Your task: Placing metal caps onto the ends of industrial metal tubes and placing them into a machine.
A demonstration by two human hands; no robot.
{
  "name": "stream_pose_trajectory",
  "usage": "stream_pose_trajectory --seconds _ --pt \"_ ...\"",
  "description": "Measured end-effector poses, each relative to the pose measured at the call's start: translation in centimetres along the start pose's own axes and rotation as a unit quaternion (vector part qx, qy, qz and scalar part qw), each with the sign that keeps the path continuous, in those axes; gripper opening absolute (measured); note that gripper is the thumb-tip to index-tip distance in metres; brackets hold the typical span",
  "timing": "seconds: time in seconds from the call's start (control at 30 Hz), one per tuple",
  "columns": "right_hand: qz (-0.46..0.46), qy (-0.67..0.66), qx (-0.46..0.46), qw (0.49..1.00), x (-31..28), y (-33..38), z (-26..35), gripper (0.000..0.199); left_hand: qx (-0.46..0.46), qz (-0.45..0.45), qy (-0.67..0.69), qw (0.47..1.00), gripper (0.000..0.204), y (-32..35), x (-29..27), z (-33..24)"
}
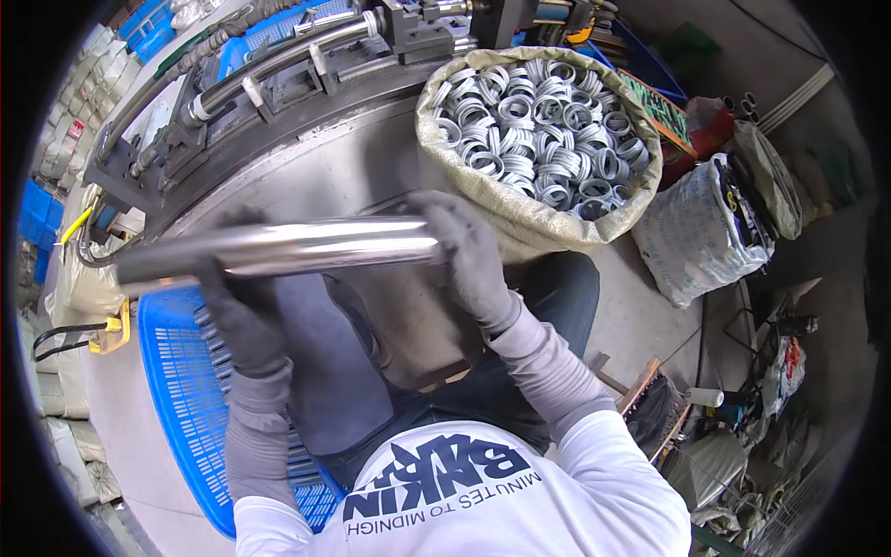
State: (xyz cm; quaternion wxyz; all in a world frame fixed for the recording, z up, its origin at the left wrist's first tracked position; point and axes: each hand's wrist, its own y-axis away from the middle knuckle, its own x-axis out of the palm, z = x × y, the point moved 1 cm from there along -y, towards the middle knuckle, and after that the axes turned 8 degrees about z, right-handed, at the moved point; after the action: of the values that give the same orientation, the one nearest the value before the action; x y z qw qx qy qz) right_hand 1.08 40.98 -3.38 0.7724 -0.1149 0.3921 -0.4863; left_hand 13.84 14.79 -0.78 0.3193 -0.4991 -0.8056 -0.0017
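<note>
- Holding the long polished steel tube (288, 246) level is the step in hand: it lies nearly horizontal across the middle of the view, running from about 9 o'clock toward the centre, above the person's lap.
- The left hand (237, 311), in a grey knit glove, is wrapped around the tube from below near its left third; the fingers are closed on the metal, the thumb hidden behind it.
- The right hand (469, 251), also grey-gloved, caps the tube's right end; the fingers curl over the end face, so how tightly they close cannot be told.
- Keep both grips firm: judging from its mirror finish, the tube is likely to slide in knit gloves, so pressure should come from the palm, not the fingertips.
- Keep the tube's left end, which is motion-blurred at 9 o'clock, clear of the grey steel machine frame (278, 84) at 11 o'clock and its curved bar (278, 58).
- The blue perforated plastic crate (181, 390) sits at 7 o'clock, directly under the left hand; slim metal pieces appear to lie in it, though they are too small to identify.
- The woven beige sack (520, 218) filled with grey metal rings (538, 125) stands at 1 o'clock, just beside the right hand; avoid knocking its rim with the elbow.
- A white printed bag (696, 232) rests at 3 o'clock, well apart from the work.
- Support the weight evenly between both hands to prevent the free end dipping.
</note>
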Motion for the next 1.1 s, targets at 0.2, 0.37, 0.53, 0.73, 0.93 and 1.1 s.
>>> stream_pose_trajectory --seconds 0.2,0.37,0.53,0.73,0.93,1.1 --pt "-0.087 0.323 0.059 0.940 -13.0 -8.2 -11.9 0.070 0.045 0.088 -0.267 0.959 0.052 -5.0 -0.2 -9.2" --pt "0.138 0.478 0.340 0.798 -17.5 -11.1 -20.9 0.073 0.003 0.263 -0.648 0.714 0.056 -0.4 1.3 -1.9" --pt "0.136 0.473 0.332 0.805 -17.1 -11.3 -20.9 0.056 0.000 0.292 -0.738 0.608 0.064 2.6 -1.3 2.4" --pt "-0.022 -0.098 0.125 0.987 -11.3 -5.5 -7.2 0.046 0.021 0.291 -0.746 0.599 0.060 2.9 -0.9 1.6" --pt "0.068 -0.362 0.243 0.897 1.2 3.2 -2.9 0.060 0.045 0.315 -0.708 0.631 0.056 3.0 -0.2 1.4" --pt "0.046 -0.217 0.109 0.969 5.3 2.6 -1.5 0.054 0.036 0.330 -0.721 0.609 0.056 3.7 -0.4 2.0"
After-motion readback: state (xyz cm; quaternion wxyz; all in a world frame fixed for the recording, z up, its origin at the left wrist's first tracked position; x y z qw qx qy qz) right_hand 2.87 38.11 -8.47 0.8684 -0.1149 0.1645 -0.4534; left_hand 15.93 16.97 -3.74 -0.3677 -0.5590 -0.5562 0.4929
